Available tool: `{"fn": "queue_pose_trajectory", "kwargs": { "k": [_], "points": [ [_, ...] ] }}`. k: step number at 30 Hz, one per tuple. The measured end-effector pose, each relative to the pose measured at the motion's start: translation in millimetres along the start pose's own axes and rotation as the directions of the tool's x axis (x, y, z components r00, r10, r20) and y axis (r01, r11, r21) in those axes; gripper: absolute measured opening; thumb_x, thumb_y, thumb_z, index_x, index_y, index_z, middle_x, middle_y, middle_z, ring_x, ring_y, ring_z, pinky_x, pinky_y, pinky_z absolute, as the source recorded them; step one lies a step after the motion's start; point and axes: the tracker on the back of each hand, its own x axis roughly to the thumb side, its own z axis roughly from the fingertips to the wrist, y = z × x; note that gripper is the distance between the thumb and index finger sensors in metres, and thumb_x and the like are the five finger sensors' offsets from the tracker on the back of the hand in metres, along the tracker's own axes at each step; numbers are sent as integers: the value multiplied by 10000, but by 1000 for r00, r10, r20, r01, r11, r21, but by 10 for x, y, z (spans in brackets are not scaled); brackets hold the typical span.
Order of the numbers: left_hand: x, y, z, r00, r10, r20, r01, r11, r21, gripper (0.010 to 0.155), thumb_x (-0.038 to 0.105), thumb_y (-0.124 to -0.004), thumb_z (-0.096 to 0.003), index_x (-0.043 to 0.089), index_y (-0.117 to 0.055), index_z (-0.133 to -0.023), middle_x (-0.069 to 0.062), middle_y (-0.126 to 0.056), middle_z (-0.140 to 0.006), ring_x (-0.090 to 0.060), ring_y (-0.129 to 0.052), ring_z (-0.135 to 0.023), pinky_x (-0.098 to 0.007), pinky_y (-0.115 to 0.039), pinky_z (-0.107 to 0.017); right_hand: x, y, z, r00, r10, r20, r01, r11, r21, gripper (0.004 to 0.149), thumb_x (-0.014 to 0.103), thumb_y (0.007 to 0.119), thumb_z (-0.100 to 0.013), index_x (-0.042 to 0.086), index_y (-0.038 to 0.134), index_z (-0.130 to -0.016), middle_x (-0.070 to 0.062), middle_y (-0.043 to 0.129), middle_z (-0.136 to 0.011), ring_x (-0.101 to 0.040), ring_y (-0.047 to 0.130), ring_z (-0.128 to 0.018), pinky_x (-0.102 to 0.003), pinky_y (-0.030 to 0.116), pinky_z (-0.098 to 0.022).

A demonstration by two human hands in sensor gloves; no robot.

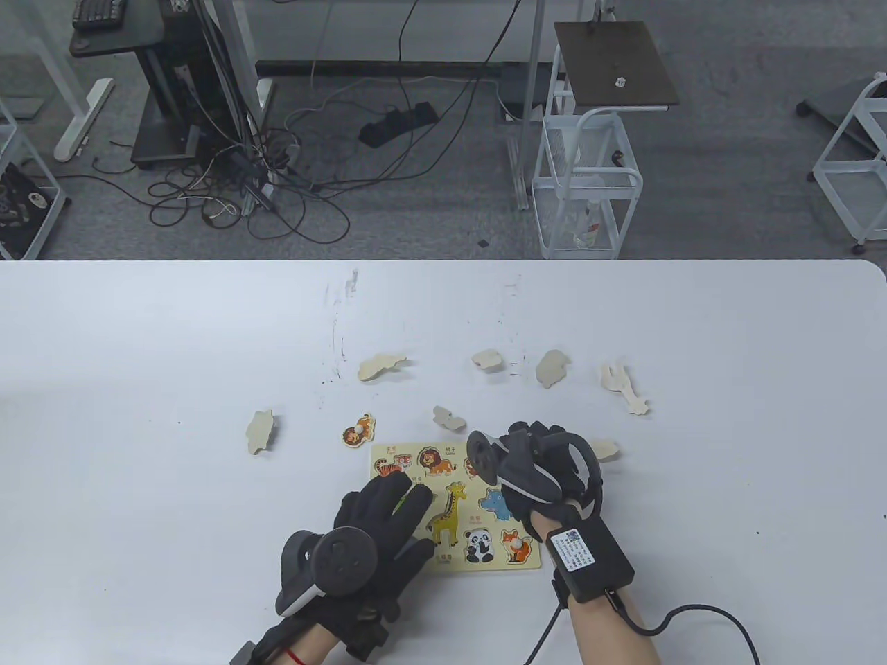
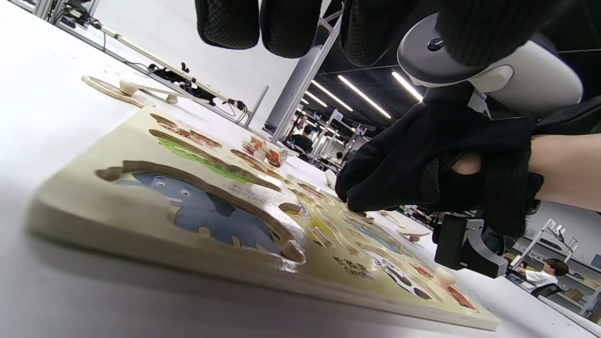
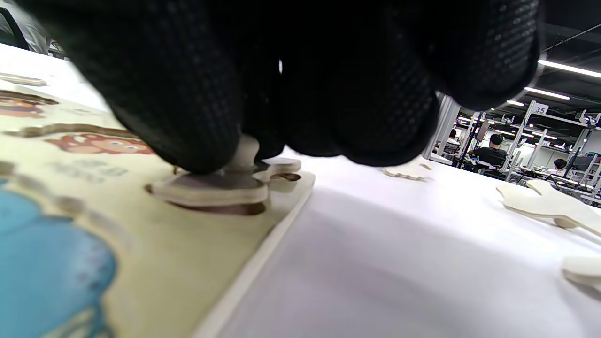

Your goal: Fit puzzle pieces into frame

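Table view: I count seven plain wooden animal pieces (image 1: 380, 366) face down and one painted lion piece (image 1: 358, 430) loose on the white table (image 1: 138, 388) beyond the pale yellow animal puzzle frame (image 1: 457, 554) near its front edge. My left hand (image 1: 384, 516) lies flat, fingers spread, on the frame's left side.

Left wrist view: the elephant recess (image 2: 202, 211) is empty.

Right wrist view: my right hand (image 3: 281, 94) pinches the knob of a wooden piece (image 3: 211, 188) tilted over the frame's corner recess.

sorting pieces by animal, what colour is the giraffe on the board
Yellow with orange spots; the giraffe shows best in the table view.
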Motion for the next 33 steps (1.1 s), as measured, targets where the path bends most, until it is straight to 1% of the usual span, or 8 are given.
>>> {"fn": "queue_pose_trajectory", "kwargs": {
  "k": [8, 12, 14, 16, 20, 24, 30, 33],
  "points": [
    [-4, 6, 0, 1000, -3, -5, 3, 1000, 2, 690, 595, -709, -453, 355, -576, -1086, -128, -502, -1192, -445, -579, -1084, -624, -410, -765, -9, 4, -5, 1000, -4, -12, 4, 999, 38, 428, 401, 964, -324, 205, 1004, -703, -57, 977, -715, -310, 1039, -428, -570, 805, -465],
    [-7, 8, 1, 1000, -7, -5, 7, 1000, 2, 692, 595, -709, -453, 352, -574, -1087, -129, -505, -1191, -444, -582, -1083, -624, -413, -764, -53, -24, -4, 998, -47, -42, 50, 996, 78, 490, 477, 850, -365, 183, 988, -731, -77, 967, -740, -334, 1033, -439, -581, 790, -468],
    [-9, 8, 1, 1000, -7, -5, 7, 1000, 1, 690, 594, -709, -453, 353, -576, -1085, -129, -505, -1191, -444, -583, -1083, -624, -413, -763, -105, -69, 10, 995, -68, -70, 75, 992, 101, 542, 498, 822, -368, 181, 940, -792, -89, 943, -778, -352, 1023, -463, -590, 776, -479],
    [-10, 9, 2, 1000, -5, -6, 5, 1000, 0, 690, 593, -710, -453, 353, -574, -1086, -130, -505, -1190, -444, -583, -1082, -622, -414, -765, -179, -141, 34, 994, -72, -85, 81, 991, 108, 554, 505, 812, -370, 185, 925, -808, -93, 931, -797, -364, 1020, -487, -596, 767, -489],
    [-12, 10, 5, 1000, -7, -6, 7, 1000, 2, 689, 591, -711, -454, 351, -576, -1085, -129, -506, -1190, -445, -585, -1081, -620, -416, -766, -417, -325, 127, 992, -34, -125, 48, 993, 112, 570, 510, 810, -371, 214, 880, -854, -88, 894, -851, -383, 1006, -577, -609, 748, -520],
    [-11, 2, 4, 1000, -19, -9, 19, 1000, -6, 689, 587, -713, -455, 341, -581, -1085, -132, -516, -1186, -446, -591, -1078, -619, -421, -765, -711, -425, 246, 983, -2, -181, 22, 994, 110, 586, 507, 819, -371, 240, 837, -893, -81, 859, -897, -403, 974, -685, -629, 721, -554],
    [15, 3, 10, 999, -32, -1, 32, 999, -5, 685, 585, -716, -455, 333, -594, -1081, -131, -521, -1185, -444, -598, -1077, -620, -422, -765, -1005, -354, 363, 975, 10, -224, 15, 994, 110, 607, 466, 868, -360, 277, 778, -930, -45, 833, -935, -400, 936, -789, -638, 708, -578],
    [20, 6, 12, 999, -35, 0, 35, 999, -2, 685, 582, -717, -455, 333, -594, -1081, -130, -523, -1184, -443, -601, -1076, -619, -424, -764, -1076, -212, 360, 978, 17, -207, 18, 986, 168, 626, 428, 905, -348, 313, 746, -943, -17, 800, -965, -387, 896, -850, -639, 699, -593]
  ]
}}
